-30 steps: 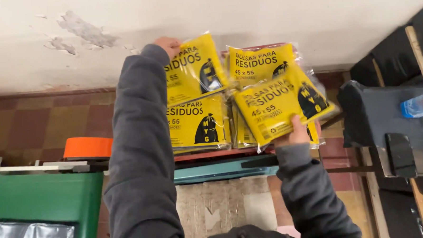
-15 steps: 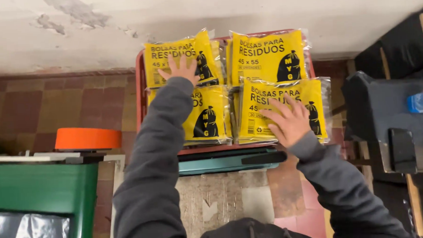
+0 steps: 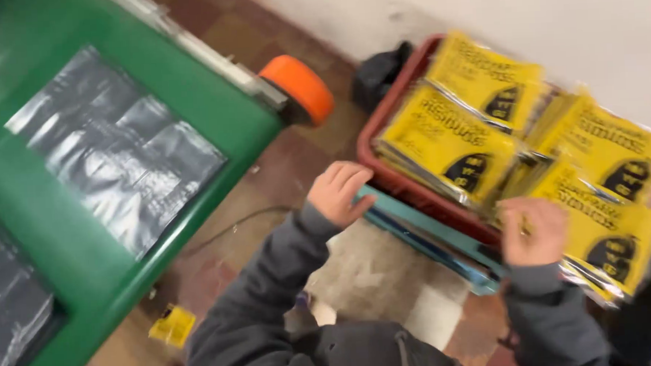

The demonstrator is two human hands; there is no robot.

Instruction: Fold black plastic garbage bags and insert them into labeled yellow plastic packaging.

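Note:
Four stacks of yellow plastic packets with black print fill a red crate (image 3: pixel 370 141) by the wall. The crate rests on a teal crate (image 3: pixel 434 238). My left hand (image 3: pixel 338 193) lies flat with fingers extended on the teal crate's near corner and holds nothing. My right hand (image 3: pixel 534 230) is at the near edge of the front right packet stack (image 3: pixel 609 225) with its fingers curled. Motion blur hides whether it grips a packet. The front left stack (image 3: pixel 440 138) lies between my hands. Both arms wear grey sleeves.
A green machine (image 3: pixel 109 251) with grey plastic film (image 3: pixel 119 152) on top fills the left side. An orange roll (image 3: pixel 303 85) sits at its end. A black bag (image 3: pixel 379 71) lies beside the red crate. A small yellow scrap (image 3: pixel 172 325) is on the tiled floor.
The view has swung left and down and is now blurred. Both hands have come back off the packet tops to the near edge of the crates.

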